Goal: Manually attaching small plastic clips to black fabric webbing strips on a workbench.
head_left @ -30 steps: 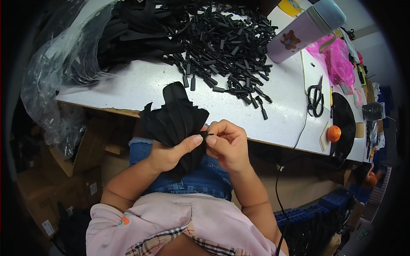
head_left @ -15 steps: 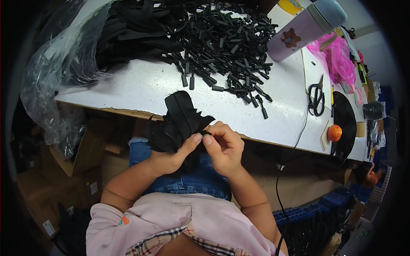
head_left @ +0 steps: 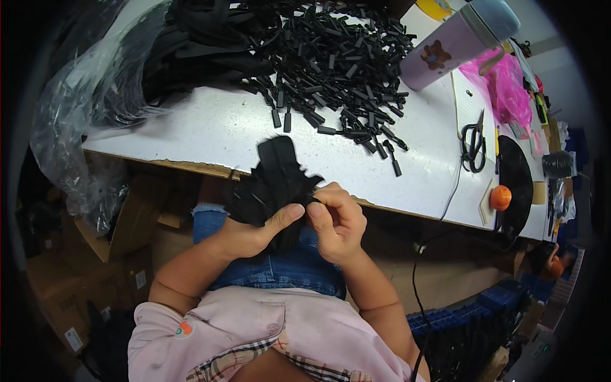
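Over my lap, just off the table's near edge, my left hand [head_left: 258, 237] is closed around a bundle of black zipper tapes [head_left: 275, 175]. Their loose ends fan out upward and to the side. My right hand [head_left: 340, 226] pinches the edge of one tape between thumb and forefinger, right beside my left thumb. Whether a small slider sits between those fingertips is hidden. Beyond my hands, a large pile of black zipper sliders with rectangular pulls [head_left: 337, 60] lies on the white table [head_left: 210, 130]. More black zipper tapes [head_left: 197, 57] lie left of the pile.
Clear plastic wrap [head_left: 76, 121] hangs over the table's left edge. On the right are a lilac bottle [head_left: 439, 57], black scissors [head_left: 473, 146], an orange fruit [head_left: 500, 198] and a pink plastic bag [head_left: 509, 89]. A black cable [head_left: 415, 286] hangs below the table; cardboard boxes [head_left: 54, 293] stand lower left.
The tape bundle has turned and shifted slightly right in my left hand. My right fingers have moved a little right and down, still pinching. The items on the table stay in place.
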`<state>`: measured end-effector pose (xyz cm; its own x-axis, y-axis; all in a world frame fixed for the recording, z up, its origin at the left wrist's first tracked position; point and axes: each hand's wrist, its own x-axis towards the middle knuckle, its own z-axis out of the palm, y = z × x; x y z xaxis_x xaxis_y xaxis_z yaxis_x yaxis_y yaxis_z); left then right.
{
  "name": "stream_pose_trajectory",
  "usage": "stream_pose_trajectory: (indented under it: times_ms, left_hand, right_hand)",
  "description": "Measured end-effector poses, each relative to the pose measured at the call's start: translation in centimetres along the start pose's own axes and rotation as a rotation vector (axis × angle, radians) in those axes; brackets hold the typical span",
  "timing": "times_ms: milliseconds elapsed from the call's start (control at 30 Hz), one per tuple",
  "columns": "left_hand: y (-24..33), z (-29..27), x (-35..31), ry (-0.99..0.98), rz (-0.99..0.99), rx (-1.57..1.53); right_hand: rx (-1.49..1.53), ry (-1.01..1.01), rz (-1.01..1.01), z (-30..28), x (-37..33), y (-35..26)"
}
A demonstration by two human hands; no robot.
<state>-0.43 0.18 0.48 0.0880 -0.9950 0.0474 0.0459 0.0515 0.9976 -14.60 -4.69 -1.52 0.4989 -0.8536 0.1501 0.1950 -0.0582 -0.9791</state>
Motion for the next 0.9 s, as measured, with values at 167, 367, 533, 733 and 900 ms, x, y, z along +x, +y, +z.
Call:
stream_pose_trajectory:
  times_ms: [167, 367, 533, 733, 900]
  left_hand:
    - [0.9, 0.2, -0.4, 0.027, -0.035, 0.034]
    - [-0.2, -0.2, -0.6, -0.063, -0.008, 0.076]
    - [-1.1, 0.0, -0.7, -0.011, 0.018, 0.031]
    - [-1.0, 0.1, -0.6, -0.016, -0.08, -0.022]
    - [-1.1, 0.9, -0.6, 0.037, 0.0, -0.125]
  right_hand:
    - [-0.335, 0.054, -0.454, 0.1, 0.4, 0.3]
    - [0.147, 0.15, 0.024, 0.9, -0.2, -1.6]
    - [-0.278, -0.063, -0.261, -0.8, 0.7, -1.4]
    - [-0.429, -0.033, -0.375, -0.8, 0.6, -1.3]
    - [-0.5, 0.003, -0.462, -0.5, 0.5, -0.7]
